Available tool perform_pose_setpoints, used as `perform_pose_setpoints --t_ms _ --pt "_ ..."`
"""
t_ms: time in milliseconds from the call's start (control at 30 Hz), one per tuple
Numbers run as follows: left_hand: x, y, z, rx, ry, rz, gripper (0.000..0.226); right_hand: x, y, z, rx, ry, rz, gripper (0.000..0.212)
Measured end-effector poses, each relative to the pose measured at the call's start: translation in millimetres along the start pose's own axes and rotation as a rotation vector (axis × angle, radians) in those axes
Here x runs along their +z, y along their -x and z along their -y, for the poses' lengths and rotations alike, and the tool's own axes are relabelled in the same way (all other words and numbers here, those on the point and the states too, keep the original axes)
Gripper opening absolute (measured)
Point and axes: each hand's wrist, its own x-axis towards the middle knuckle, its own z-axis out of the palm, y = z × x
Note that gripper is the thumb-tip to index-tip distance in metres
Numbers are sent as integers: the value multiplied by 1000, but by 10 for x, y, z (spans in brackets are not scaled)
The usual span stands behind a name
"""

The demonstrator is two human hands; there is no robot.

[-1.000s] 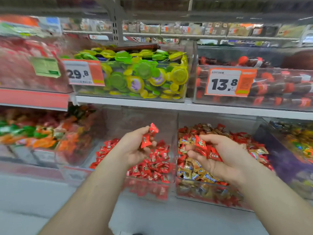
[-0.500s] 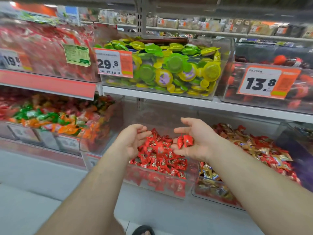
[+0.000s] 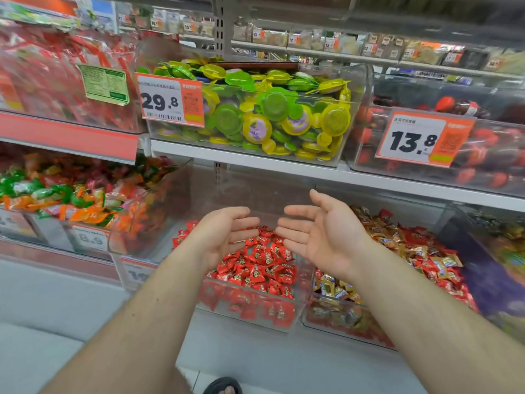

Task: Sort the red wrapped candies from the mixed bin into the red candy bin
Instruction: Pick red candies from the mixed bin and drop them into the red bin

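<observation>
Both hands hover palms-up over the red candy bin (image 3: 295, 282), a clear plastic box on the lower shelf at about 6 o'clock from the centre of the view. The left hand (image 3: 224, 237) has its fingers stretched out and slightly relaxed, its grip slack with nothing in it; the right hand (image 3: 321, 237) mirrors it at 3 o'clock of the left, fingers spread, grip likewise loose and carrying nothing. The fingertips of the two hands point toward each other with a narrow gap between them. Beneath them the red wrapped candies (image 3: 258, 265) lie heaped in the bin. Just beside it, at 3 o'clock, stands the mixed bin (image 3: 341, 322), holding red pieces jumbled with gold and brown wrappers (image 3: 420, 251). At 9 o'clock another clear bin holds orange and green sweets (image 3: 65, 200). On the shelf above, at 12 o'clock, a box of green and yellow round packs (image 3: 272, 115) carries a price tag reading 29.8 (image 3: 170, 100); at 2 o'clock a second tag reads 13.8 (image 3: 423, 137). At the bottom edge, a dark sandal (image 3: 224, 386) shows on the floor.
</observation>
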Motion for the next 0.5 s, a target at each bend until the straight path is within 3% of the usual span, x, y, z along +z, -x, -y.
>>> perform_pose_setpoints --t_ms 267,500 --pt "801 248 -134 214 -105 141 18 -516 435 207 -134 -65 -58 52" --pt "1670 354 -36 290 -315 297 11 -1409 728 444 -290 -80 -319 47"
